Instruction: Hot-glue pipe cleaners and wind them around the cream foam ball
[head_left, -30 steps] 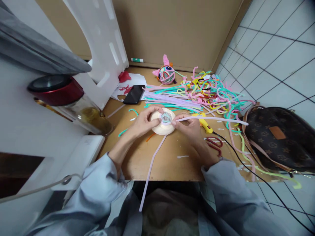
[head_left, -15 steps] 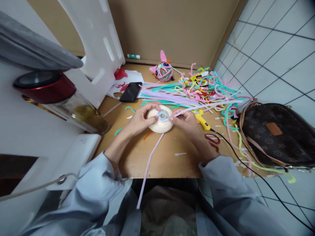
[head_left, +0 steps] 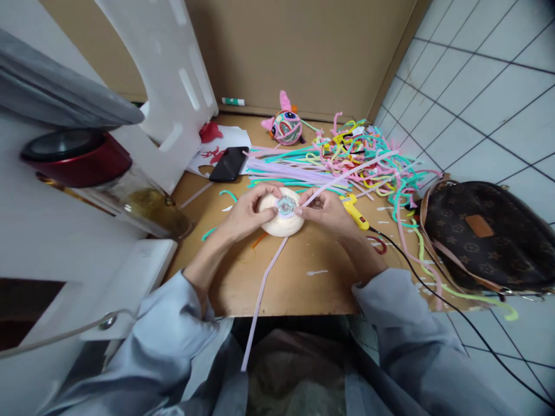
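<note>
Pinching a cream disc [head_left: 284, 227] with left fingers [head_left: 265, 215] and a lilac stem [head_left: 347, 175] with right fingers [head_left: 309, 214], we see brownish contents [head_left: 147, 209] inside the bottle [head_left: 97, 160].

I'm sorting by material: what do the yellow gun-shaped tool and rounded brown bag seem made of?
The yellow gun-shaped tool: probably hard plastic, slightly glossy, from its smooth moulded body. The rounded brown bag: perhaps leather or coated canvas, given the soft sheen over its pattern.
</note>
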{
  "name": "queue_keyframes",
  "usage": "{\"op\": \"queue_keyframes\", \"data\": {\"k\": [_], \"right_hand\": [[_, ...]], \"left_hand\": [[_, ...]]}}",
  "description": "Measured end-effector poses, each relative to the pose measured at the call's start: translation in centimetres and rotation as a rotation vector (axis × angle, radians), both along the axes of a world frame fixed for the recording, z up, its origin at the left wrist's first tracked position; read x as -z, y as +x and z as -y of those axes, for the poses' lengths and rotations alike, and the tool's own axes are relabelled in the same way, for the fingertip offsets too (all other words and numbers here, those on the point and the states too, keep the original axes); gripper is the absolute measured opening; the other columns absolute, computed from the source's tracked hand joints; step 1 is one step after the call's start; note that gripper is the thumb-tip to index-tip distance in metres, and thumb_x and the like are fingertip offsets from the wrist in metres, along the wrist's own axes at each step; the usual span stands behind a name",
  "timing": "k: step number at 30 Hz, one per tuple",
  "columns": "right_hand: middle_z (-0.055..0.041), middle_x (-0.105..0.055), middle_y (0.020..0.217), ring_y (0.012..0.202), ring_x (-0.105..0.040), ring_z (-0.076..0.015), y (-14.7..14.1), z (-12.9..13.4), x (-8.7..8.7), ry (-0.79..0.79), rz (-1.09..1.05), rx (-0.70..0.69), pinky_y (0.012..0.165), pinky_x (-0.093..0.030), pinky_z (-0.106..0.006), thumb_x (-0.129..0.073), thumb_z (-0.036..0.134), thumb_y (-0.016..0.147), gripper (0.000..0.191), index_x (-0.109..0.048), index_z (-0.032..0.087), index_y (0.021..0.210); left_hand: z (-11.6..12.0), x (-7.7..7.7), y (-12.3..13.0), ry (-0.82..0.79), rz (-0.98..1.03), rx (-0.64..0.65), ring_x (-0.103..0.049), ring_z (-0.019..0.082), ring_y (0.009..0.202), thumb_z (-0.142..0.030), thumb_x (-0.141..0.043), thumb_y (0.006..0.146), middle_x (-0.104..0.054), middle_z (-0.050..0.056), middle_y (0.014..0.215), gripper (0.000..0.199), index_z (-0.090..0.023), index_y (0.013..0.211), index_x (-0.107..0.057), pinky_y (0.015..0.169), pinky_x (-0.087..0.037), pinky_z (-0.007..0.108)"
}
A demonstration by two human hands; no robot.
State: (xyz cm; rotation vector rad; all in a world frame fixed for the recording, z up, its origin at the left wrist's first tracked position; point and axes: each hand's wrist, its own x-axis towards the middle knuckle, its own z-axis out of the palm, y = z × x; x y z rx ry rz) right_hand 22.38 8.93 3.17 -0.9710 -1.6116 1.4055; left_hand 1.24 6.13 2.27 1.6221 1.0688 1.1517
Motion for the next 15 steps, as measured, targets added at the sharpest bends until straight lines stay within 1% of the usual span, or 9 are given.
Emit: {"op": "queue_keyframes", "data": {"k": [6,11,13,15], "right_hand": [[0.0033,-0.060,0.066,0.061,-0.054,-0.0112,0.0,0.4,0.2,0.016,-0.006,0.034,0.059,-0.044,-0.025,-0.091,0.058,0.050,0.054,-0.060,0.019,0.074],[0.0021,-0.063,0.070,0.066,-0.058,-0.0129,0.1,0.9,0.2,0.029,-0.056,0.025,0.063,-0.048,-0.027,-0.092,0.054,0.052,0.052,-0.062,0.020,0.076],[0.0014,-0.065,0.073,0.068,-0.059,-0.0138,0.3,1.1,0.2,0.081,-0.045,0.022,0.064,-0.049,-0.028,-0.090,0.051,0.056,0.047,-0.062,0.020,0.077],[0.0004,-0.066,0.075,0.069,-0.060,-0.0146,0.5,1.4,0.0,0.184,-0.005,0.030,0.065,-0.050,-0.028,-0.084,0.047,0.064,0.036,-0.064,0.020,0.079]], "left_hand": [[0.0,-0.1,0.0,0.011,-0.013,-0.008,-0.058,0.031,0.126,-0.031,-0.066,0.069,-0.060,0.013,0.138,0.032,-0.018,0.098,-0.061,0.108,-0.045,0.043],[-0.1,0.0,-0.1,-0.017,-0.005,-0.020,-0.060,0.031,0.123,-0.033,-0.067,0.068,-0.060,0.013,0.139,0.034,-0.018,0.098,-0.061,0.105,-0.047,0.043],[-0.1,0.1,-0.2,-0.012,-0.012,-0.020,-0.060,0.031,0.122,-0.033,-0.067,0.068,-0.061,0.013,0.138,0.035,-0.018,0.098,-0.061,0.104,-0.048,0.043],[-0.2,0.1,-0.2,-0.010,-0.016,-0.021,-0.061,0.031,0.122,-0.033,-0.066,0.068,-0.062,0.013,0.136,0.035,-0.018,0.099,-0.062,0.104,-0.047,0.042]]}}
